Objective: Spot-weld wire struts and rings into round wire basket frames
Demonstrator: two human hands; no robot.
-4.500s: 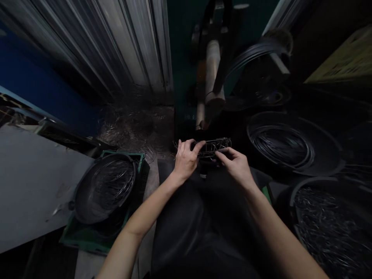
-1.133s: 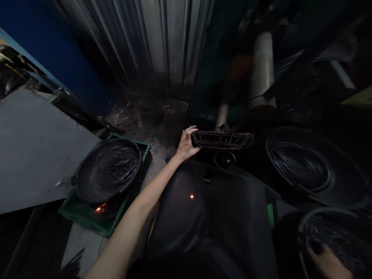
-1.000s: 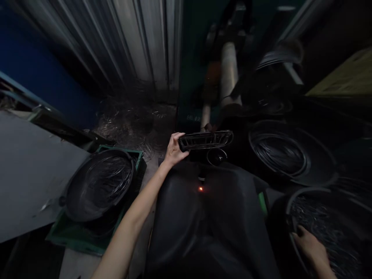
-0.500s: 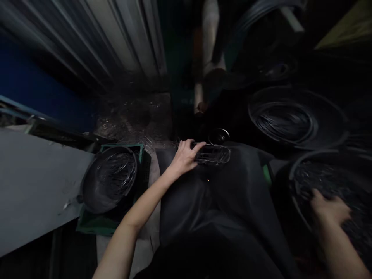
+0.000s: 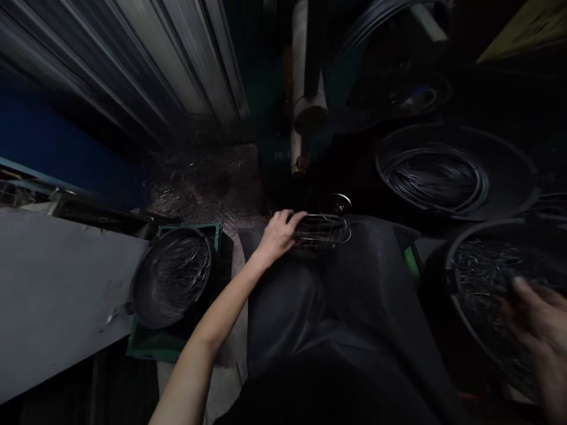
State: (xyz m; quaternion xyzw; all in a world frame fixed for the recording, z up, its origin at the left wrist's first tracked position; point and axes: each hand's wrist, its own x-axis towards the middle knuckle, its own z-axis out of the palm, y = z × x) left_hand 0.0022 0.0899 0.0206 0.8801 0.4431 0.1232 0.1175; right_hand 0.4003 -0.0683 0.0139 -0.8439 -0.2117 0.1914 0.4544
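Observation:
My left hand (image 5: 278,234) grips the left end of a small oblong wire basket (image 5: 325,229), which rests at the far edge of the dark apron (image 5: 336,319) over my lap. My right hand (image 5: 538,321) is blurred at the right edge, over a round black tub (image 5: 458,283) filled with short metal wire pieces (image 5: 482,271). Whether it holds any of them I cannot tell.
A black basin of wire rings (image 5: 172,277) sits in a green crate (image 5: 201,229) at my left. Another black tub with coiled wire (image 5: 436,177) lies at the right rear. A machine with a cylindrical arm (image 5: 301,88) stands ahead, beside corrugated metal sheeting (image 5: 146,71). A grey surface (image 5: 53,289) is far left.
The right hand left the basket and went to the tub of wire pieces at the right. The left hand lowered the basket from the machine to the apron's edge.

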